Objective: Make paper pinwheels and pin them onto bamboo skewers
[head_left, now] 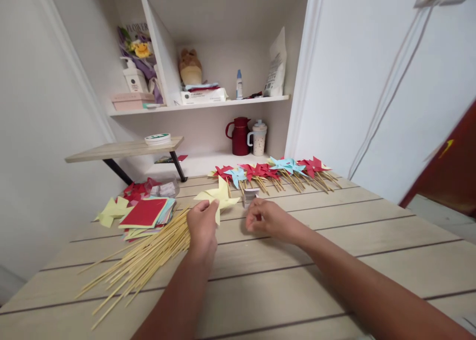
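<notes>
Between the thumb and fingers of my left hand (203, 229) is a pale yellow paper pinwheel (222, 196), its blades folded and standing upright. My right hand (270, 221) hovers just right of it, thumb and fingertips pinched together; whatever they hold, if anything, is too small to make out. Directly behind the right fingers stands a small clear-looking container (250, 195), partly hidden. A loose bundle of thin wooden sticks (145, 265) lies left of my left hand. Beyond it is a stack of coloured paper squares (144, 214), red on top.
Red, blue and yellow pinwheels on sticks (262, 170) lie in a row along the table's back. At left are another yellow pinwheel (112, 210), red folded paper (138, 191) and a clear box (165, 188). A small raised shelf (122, 150), red jug (240, 137) and cup (259, 138) stand behind.
</notes>
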Tool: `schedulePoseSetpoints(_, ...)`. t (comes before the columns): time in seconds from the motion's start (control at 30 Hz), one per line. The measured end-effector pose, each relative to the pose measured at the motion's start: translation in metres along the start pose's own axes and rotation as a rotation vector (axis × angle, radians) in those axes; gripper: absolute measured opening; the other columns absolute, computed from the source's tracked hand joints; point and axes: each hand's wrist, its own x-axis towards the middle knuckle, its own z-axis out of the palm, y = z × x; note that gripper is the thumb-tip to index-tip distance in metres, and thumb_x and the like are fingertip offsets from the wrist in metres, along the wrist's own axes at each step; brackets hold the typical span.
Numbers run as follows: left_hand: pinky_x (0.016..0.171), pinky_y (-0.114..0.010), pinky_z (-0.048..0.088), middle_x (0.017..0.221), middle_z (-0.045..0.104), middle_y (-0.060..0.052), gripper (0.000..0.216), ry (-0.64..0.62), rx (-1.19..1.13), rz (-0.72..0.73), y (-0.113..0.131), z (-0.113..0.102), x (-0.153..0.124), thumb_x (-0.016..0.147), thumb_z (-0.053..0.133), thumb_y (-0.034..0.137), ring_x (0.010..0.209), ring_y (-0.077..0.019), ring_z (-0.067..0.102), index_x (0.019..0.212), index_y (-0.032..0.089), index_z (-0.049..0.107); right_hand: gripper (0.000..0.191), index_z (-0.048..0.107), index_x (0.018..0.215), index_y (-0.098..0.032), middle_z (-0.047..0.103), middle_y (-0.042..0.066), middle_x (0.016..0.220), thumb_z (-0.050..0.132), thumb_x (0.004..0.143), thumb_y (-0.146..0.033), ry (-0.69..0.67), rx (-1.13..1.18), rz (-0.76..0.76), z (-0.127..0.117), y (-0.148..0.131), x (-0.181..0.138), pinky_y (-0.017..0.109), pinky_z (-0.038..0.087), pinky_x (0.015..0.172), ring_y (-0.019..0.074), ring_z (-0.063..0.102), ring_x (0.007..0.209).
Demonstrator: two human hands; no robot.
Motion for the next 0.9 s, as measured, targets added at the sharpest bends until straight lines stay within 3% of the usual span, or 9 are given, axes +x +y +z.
schedulePoseSetpoints(0.1, 0.056, -0.023, 0.036, 0.056, 0.053, 0.006, 0.02, -0.05, -0.038, -0.008, -0.004, 0.0, 0.001, 0.062, 0.076, 0.029, 0.056, -0.0104, 0.049, 0.064, 0.016, 0.062, 0.015, 0.075, 0.071, -0.019, 0.063, 0.003, 0.084, 0.066, 0.068, -0.008, -0.141, -0.084, 0.008, 0.014, 0.008, 0.002, 0.024, 0.044, 0.069, 0.0157, 0.058, 0.076)
schedulePoseSetpoints(0.23, 0.058, -0.023, 0.039, 0.06, 0.059, 0.004, 0.022, -0.109, -0.061, -0.047, -0.004, 0.003, -0.003, 0.061, 0.079, 0.03, 0.058, -0.0105, 0.052, 0.067, 0.015, 0.065, 0.015, 0.075, 0.068, -0.019, 0.066, 0.002, 0.071, 0.065, 0.067, -0.008, -0.183, -0.076, 0.059, 0.017, 0.01, 0.003, 0.024, 0.043, 0.066, 0.0157, 0.058, 0.071)
schedulePoseSetpoints(0.37, 0.064, -0.026, 0.044, 0.071, 0.068, -0.001, 0.029, -0.149, -0.106, -0.143, -0.003, 0.005, -0.005, 0.056, 0.083, 0.031, 0.064, -0.0124, 0.058, 0.074, 0.014, 0.069, 0.017, 0.075, 0.077, -0.018, 0.061, -0.001, 0.059, 0.06, 0.071, -0.015, -0.164, 0.122, 0.178, 0.007, 0.008, 0.0, 0.023, 0.037, 0.053, 0.0116, 0.049, 0.054)
schedulePoseSetpoints(0.47, 0.071, -0.029, 0.047, 0.08, 0.072, -0.005, 0.035, -0.199, -0.13, -0.193, -0.004, 0.005, -0.004, 0.052, 0.086, 0.03, 0.072, -0.0156, 0.063, 0.079, 0.013, 0.071, 0.015, 0.074, 0.079, -0.018, 0.058, -0.003, 0.057, 0.06, 0.075, -0.021, -0.053, 0.2, 0.208, -0.005, 0.005, 0.0, 0.023, 0.034, 0.049, 0.0098, 0.044, 0.049)
schedulePoseSetpoints(0.6, 0.072, -0.028, 0.047, 0.082, 0.073, -0.006, 0.032, -0.273, -0.093, -0.188, -0.004, 0.004, -0.006, 0.056, 0.085, 0.033, 0.074, -0.0163, 0.063, 0.079, 0.014, 0.073, 0.017, 0.072, 0.079, -0.018, 0.066, 0.001, 0.071, 0.066, 0.076, -0.033, 0.227, 0.311, 0.2, -0.017, -0.002, 0.002, 0.026, 0.042, 0.057, 0.0126, 0.054, 0.059)
schedulePoseSetpoints(0.7, 0.073, -0.028, 0.046, 0.078, 0.072, -0.005, 0.028, -0.341, -0.088, -0.177, -0.002, 0.004, -0.01, 0.059, 0.084, 0.034, 0.076, -0.0171, 0.064, 0.077, 0.014, 0.073, 0.034, 0.071, 0.105, -0.021, 0.07, 0.007, 0.104, 0.068, 0.079, -0.041, 0.441, 0.418, 0.131, -0.021, -0.006, 0.002, 0.033, 0.049, 0.078, 0.0199, 0.063, 0.091)
schedulePoseSetpoints(0.8, 0.072, -0.028, 0.046, 0.075, 0.071, -0.004, 0.027, -0.395, -0.087, -0.155, 0.002, 0.005, -0.015, 0.06, 0.084, 0.035, 0.074, -0.0171, 0.063, 0.076, 0.015, 0.073, 0.051, 0.064, 0.123, -0.026, 0.061, 0.009, 0.132, 0.073, 0.077, -0.045, 0.361, 0.517, 0.116, -0.02, -0.007, 0.001, 0.038, 0.045, 0.096, 0.0241, 0.057, 0.116)
schedulePoseSetpoints(0.9, 0.071, -0.028, 0.045, 0.074, 0.07, -0.004, 0.027, -0.439, -0.055, -0.121, 0.004, 0.006, -0.02, 0.062, 0.083, 0.036, 0.072, -0.0168, 0.062, 0.076, 0.015, 0.074, 0.048, 0.068, 0.117, -0.023, 0.068, 0.008, 0.122, 0.077, 0.074, -0.042, 0.208, 0.615, 0.118, -0.014, -0.009, 0.001, 0.037, 0.045, 0.094, 0.0235, 0.061, 0.108)
